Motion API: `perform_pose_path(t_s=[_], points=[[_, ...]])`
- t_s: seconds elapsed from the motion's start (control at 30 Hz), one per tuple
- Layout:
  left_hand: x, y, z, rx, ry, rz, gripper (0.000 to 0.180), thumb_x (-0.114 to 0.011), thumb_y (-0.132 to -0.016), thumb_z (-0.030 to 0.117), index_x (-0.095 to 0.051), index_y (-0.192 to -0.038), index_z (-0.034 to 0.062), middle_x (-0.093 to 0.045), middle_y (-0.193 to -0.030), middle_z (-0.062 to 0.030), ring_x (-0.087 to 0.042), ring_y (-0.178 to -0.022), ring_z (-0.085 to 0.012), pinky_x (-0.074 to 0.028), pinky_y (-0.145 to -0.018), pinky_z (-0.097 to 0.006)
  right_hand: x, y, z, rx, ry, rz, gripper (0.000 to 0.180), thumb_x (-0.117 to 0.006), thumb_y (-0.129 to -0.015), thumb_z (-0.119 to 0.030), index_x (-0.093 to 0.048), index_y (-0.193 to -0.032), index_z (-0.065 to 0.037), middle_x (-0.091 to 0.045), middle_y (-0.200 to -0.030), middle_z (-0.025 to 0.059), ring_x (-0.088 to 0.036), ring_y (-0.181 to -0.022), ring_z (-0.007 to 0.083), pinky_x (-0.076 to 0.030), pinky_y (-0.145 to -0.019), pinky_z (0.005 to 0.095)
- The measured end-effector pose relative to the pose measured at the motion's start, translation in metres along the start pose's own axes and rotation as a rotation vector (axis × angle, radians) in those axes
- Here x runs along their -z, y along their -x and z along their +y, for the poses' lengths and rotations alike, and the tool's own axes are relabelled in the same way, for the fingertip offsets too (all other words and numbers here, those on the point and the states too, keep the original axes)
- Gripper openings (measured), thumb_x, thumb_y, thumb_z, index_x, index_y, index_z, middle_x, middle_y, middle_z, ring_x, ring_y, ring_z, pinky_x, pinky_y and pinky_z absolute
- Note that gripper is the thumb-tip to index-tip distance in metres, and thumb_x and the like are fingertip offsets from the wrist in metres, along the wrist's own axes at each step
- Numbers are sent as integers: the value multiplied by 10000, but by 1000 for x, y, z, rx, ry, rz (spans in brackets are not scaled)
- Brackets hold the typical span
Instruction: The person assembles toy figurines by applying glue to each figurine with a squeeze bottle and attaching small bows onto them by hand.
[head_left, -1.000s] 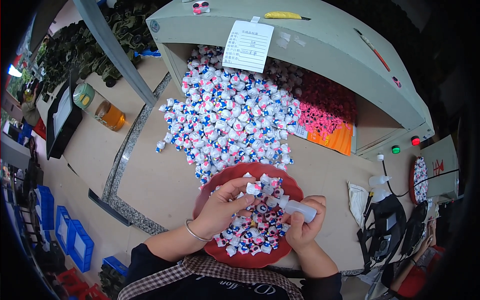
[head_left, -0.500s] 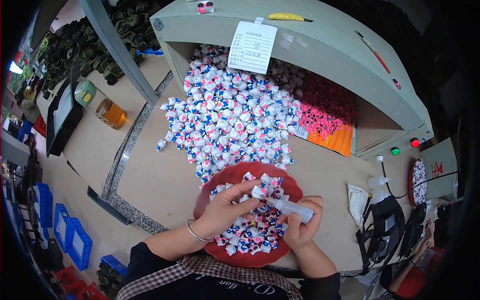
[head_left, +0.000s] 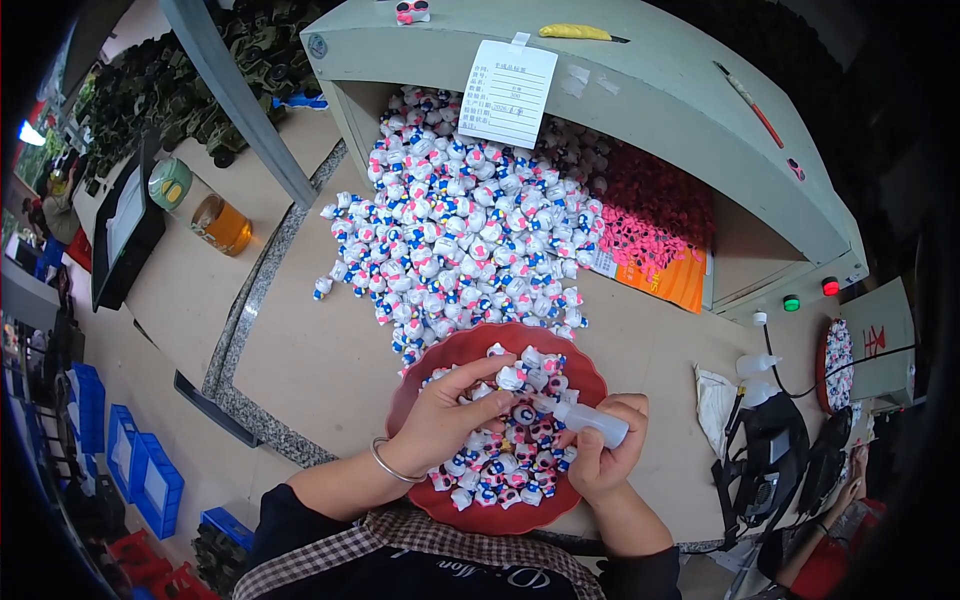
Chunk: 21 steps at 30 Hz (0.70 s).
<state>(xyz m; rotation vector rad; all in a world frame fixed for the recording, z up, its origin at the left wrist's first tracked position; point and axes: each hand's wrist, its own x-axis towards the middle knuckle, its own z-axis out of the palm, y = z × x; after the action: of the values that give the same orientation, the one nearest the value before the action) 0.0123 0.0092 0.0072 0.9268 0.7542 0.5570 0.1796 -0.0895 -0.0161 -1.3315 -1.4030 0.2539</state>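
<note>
My left hand [head_left: 452,412] pinches a small white cat-head figurine [head_left: 511,378] with a pink bow, above a red scalloped bowl [head_left: 592,378]. My right hand [head_left: 611,445] is wrapped round a translucent white squeeze bottle [head_left: 594,424], its thin nozzle pointing left at the figurine. Whether the tip touches it I cannot tell. Inside the bowl lie many similar figurines, several with dark-and-pink glasses pieces on them. Beyond the bowl, a large heap of white, blue and pink figurines [head_left: 460,230] spills over the table.
A grey-green shelf [head_left: 670,70] spans the back, a paper label [head_left: 508,92] hanging from it. Small pink pieces [head_left: 640,225] lie beneath it. At left stands a tea bottle [head_left: 220,222]; at right are a black bag [head_left: 772,455] and a white cloth [head_left: 714,405]. Another person's arm [head_left: 835,515] shows far right.
The figurine in my left hand has shifted slightly left and turned, showing its pink bow more. The squeeze bottle stays in my right hand, almost unmoved.
</note>
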Motion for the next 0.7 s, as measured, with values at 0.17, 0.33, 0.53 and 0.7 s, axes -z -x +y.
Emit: perform_pose_path(t_s=[0.17, 0.33, 0.53, 0.7], points=[[-5, 1, 4, 44, 43, -27, 384, -536, -808, 26, -459, -1182, 66, -524, -1054, -39, -561, -848, -97, -486, -610, -191, -1, -10, -12, -163, -332, 171, 238, -453, -846, -143, -340, -986, 14, -379, -890, 110, -517, -535, 120, -446, -439, 211], [-1, 2, 0, 86, 101, -28, 387, -518, -818, 51, -434, -1195, 72, -527, -1037, -55, -560, -873, -138, -474, -598, -207, 27, -36, -9, -550, -522, 254, 291, -512, -794, -12, -360, -1043, -6, -497, -909, 107, -560, -825, 163, -537, -598, 281], [-3, 0, -1, 96, 194, 14, 373, -533, -803, 44, -475, -1166, 107, -558, -912, -12, -585, -845, -150, -469, -537, -180, 51, -71, 65, -610, -264, 294, 166, -526, -777, 1, -453, -927, -5, -516, -814, 77, -576, -808, 163, -505, -573, 276], [-3, 0, -2, 82, 157, -44, 389, -518, -817, 73, -437, -1198, 91, -533, -993, -39, -575, -866, -145, -458, -598, -213, 55, -96, 121, -184, 757, 66, 145, -588, -738, -98, -544, -842, -7, -509, -872, 129, -568, -694, 283, -469, -608, 366]])
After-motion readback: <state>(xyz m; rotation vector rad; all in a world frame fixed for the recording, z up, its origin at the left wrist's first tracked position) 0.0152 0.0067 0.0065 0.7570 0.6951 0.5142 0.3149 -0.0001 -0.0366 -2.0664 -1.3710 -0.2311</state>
